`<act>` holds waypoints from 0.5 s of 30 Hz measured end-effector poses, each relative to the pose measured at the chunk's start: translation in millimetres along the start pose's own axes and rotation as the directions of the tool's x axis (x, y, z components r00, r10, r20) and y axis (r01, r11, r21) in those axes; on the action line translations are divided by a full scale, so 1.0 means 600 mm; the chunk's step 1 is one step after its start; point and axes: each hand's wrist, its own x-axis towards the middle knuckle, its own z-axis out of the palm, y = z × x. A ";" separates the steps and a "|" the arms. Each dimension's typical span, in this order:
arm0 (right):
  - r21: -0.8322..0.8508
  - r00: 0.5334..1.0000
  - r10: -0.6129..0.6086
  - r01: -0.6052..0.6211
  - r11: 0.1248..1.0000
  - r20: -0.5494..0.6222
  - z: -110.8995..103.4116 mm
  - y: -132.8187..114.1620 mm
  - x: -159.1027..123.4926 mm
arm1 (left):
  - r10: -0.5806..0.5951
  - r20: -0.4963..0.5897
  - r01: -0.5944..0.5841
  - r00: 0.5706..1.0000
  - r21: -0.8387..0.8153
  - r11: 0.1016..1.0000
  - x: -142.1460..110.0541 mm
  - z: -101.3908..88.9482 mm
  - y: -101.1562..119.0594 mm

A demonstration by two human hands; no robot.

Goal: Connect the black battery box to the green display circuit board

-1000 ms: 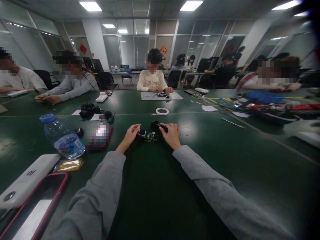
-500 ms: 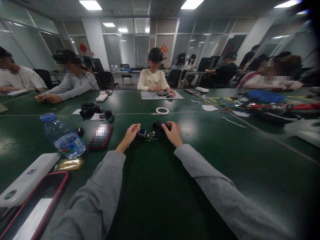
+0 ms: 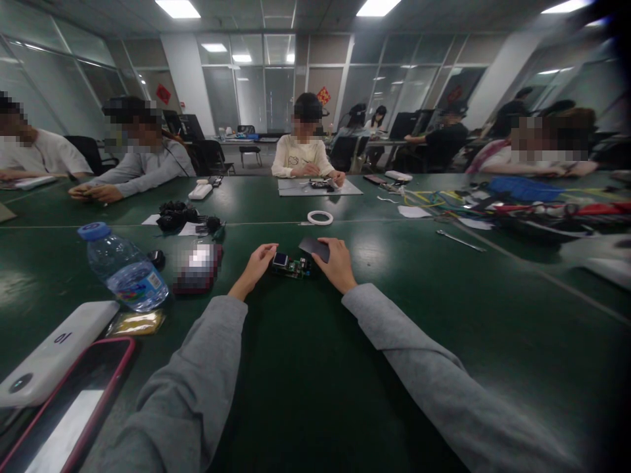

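A small green circuit board (image 3: 298,267) with a little square screen (image 3: 280,259) at its left end is in front of me, low over the table. My left hand (image 3: 257,268) pinches that left end between thumb and fingers, which partly hide the edge. In my right hand (image 3: 339,264) is a black plastic case (image 3: 315,247), gripped by its right side. Its flat dark face is turned towards me, and it sits just behind and to the right of the board, with my fingers covering its right end.
On the left stand a water bottle (image 3: 123,269), a white power bank (image 3: 54,355) and a red-edged phone (image 3: 69,401). Beyond my hands lies a white cable coil (image 3: 320,218); a wrench (image 3: 461,241) is to the right. Across the table, a person (image 3: 303,154) works over a white board.
My right hand has turned the black case, so a flat face now shows in place of its edge. My left hand and the circuit board have stayed almost still.
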 end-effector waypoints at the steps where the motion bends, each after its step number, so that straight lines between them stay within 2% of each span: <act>1: -0.030 0.999 -0.037 0.038 0.999 0.026 -0.004 -0.007 -0.001 | 0.000 0.000 0.000 1.000 -0.001 1.000 -0.001 0.000 0.001; 3: -0.064 0.992 -0.096 0.101 0.993 0.076 -0.011 -0.020 -0.003 | 0.002 -0.004 -0.002 1.000 0.000 1.000 -0.002 0.000 0.003; 5: -0.062 0.991 -0.112 0.117 0.991 0.077 -0.017 -0.031 -0.004 | 0.006 -0.014 -0.006 1.000 0.003 1.000 -0.002 0.000 0.003; 10: 0.031 0.997 -0.058 0.060 0.998 -0.052 -0.026 -0.060 -0.008 | -0.012 -0.008 0.012 1.000 0.000 1.000 0.005 -0.003 -0.009; 12: 0.059 0.992 -0.121 0.123 0.991 -0.022 -0.025 -0.077 -0.012 | -0.006 -0.013 0.006 1.000 -0.014 1.000 0.009 -0.003 -0.014; 15: 0.079 0.956 -0.272 0.265 0.961 0.107 -0.016 -0.100 -0.020 | 0.030 -0.025 -0.031 0.999 -0.046 0.998 0.014 -0.002 -0.019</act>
